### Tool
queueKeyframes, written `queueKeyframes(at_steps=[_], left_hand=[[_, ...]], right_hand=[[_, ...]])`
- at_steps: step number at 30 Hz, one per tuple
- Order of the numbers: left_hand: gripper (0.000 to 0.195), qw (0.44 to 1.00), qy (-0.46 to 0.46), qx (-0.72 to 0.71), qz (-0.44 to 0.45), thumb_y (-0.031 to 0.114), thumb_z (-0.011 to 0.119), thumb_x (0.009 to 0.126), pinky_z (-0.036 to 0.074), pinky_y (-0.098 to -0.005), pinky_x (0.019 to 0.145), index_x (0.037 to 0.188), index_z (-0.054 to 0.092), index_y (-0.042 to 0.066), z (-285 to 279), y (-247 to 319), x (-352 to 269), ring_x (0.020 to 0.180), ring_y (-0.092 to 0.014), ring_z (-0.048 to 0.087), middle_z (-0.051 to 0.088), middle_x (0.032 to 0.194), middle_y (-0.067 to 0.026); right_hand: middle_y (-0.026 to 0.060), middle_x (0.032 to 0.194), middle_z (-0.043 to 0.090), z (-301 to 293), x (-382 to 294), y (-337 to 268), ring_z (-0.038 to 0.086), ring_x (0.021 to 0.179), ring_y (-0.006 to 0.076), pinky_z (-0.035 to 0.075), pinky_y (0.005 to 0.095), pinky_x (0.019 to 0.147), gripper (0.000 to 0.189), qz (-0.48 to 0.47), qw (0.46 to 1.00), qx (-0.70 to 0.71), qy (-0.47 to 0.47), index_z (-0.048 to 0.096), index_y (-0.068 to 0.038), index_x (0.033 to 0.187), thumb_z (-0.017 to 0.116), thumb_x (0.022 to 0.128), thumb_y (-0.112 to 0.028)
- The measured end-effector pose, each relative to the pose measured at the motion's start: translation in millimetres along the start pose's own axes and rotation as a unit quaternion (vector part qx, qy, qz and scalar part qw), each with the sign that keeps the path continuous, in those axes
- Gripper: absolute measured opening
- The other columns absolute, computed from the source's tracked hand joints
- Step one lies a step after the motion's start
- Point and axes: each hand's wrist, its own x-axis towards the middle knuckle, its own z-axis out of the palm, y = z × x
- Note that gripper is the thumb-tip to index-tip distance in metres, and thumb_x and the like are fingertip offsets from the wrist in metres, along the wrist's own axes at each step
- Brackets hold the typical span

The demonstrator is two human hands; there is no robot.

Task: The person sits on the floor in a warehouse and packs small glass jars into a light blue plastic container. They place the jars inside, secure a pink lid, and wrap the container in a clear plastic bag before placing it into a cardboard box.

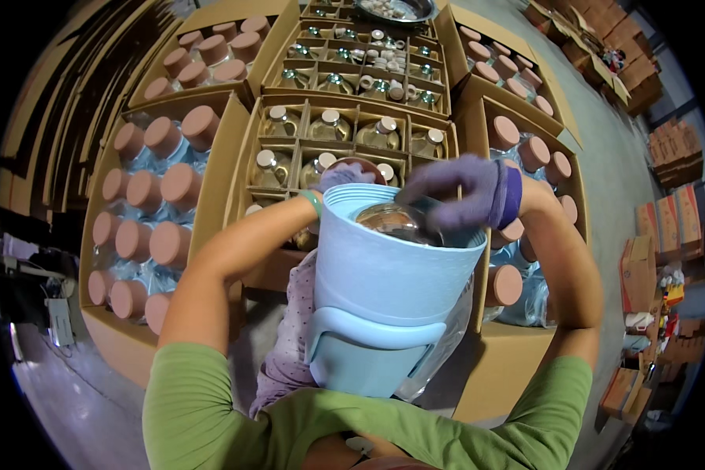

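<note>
A light blue plastic vacuum-flask body (388, 276) with a handle stands upright close against my front, its threaded mouth facing up. Inside the mouth sits a shiny glass liner (390, 222). My left hand (345, 176), in a purple knit glove, is behind the flask's far left rim, its fingers around a reddish-brown round plastic part (369, 165); the flask hides some of both. Over the right side of the mouth, my gloved right hand (464, 191) is blurred, fingers apart and pointing at the liner; whether they touch it I cannot tell.
Ahead, a divided carton (352, 108) holds glass liners with pale caps (330, 116). Behind it, another carton holds liners and small white pieces (388, 60), with a metal bowl (396, 10) above. Cartons of pink-lidded flasks flank me left (147, 191) and right (533, 154). Flattened cardboard (76, 76) leans left.
</note>
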Motion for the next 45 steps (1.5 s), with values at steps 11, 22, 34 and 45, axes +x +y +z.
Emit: queueKeyframes(at_steps=[11, 22, 34, 45], left_hand=[[0.058, 0.761, 0.055, -0.639, 0.098, 0.008, 0.075, 0.084, 0.054, -0.0337, 0.094, 0.135, 0.051, -0.001, -174.7, 87.3, 15.1, 0.110, -0.020, 0.063, 0.062, 0.125, -0.0108], [0.058, 0.870, 0.109, -0.442, 0.188, 0.016, 0.078, 0.083, 0.053, -0.0284, 0.094, 0.133, 0.053, 0.000, -173.4, 92.9, 12.8, 0.105, -0.015, 0.064, 0.065, 0.121, -0.0084], [0.065, 0.819, 0.209, -0.502, 0.183, -0.002, 0.075, 0.078, 0.056, -0.0352, 0.094, 0.138, 0.048, 0.001, -202.3, 111.2, -6.9, 0.106, -0.019, 0.065, 0.064, 0.120, -0.0094], [0.051, 0.850, 0.197, 0.217, 0.437, 0.012, 0.072, 0.073, 0.047, -0.0467, 0.105, 0.123, 0.062, 0.010, -199.7, 138.8, -18.1, 0.128, -0.041, 0.049, 0.054, 0.133, -0.0150]], right_hand=[[0.0185, 0.114, 0.068, -71.7, 45.3, 78.1, 0.070, 0.101, 0.0251, 0.056, 0.0352, 0.089, 0.052, -0.029, 0.815, 0.480, 0.323, 0.056, 0.001, 0.127, 0.044, 0.103, -0.044], [0.0174, 0.131, 0.053, -64.1, 6.4, -51.5, 0.054, 0.117, 0.0258, 0.043, 0.0344, 0.098, 0.049, -0.254, 0.893, -0.024, 0.372, 0.054, -0.004, 0.136, 0.062, 0.092, -0.024], [0.0141, 0.097, 0.070, 16.1, -14.6, -65.9, 0.069, 0.086, 0.0257, 0.054, 0.0365, 0.082, 0.044, -0.298, 0.851, -0.107, 0.419, 0.061, -0.004, 0.127, 0.065, 0.090, -0.028], [0.0100, 0.114, 0.070, -16.9, -18.0, -61.3, 0.070, 0.099, 0.0212, 0.057, 0.0352, 0.088, 0.039, 0.058, 0.799, 0.400, 0.445, 0.062, -0.006, 0.125, 0.059, 0.096, -0.033]])
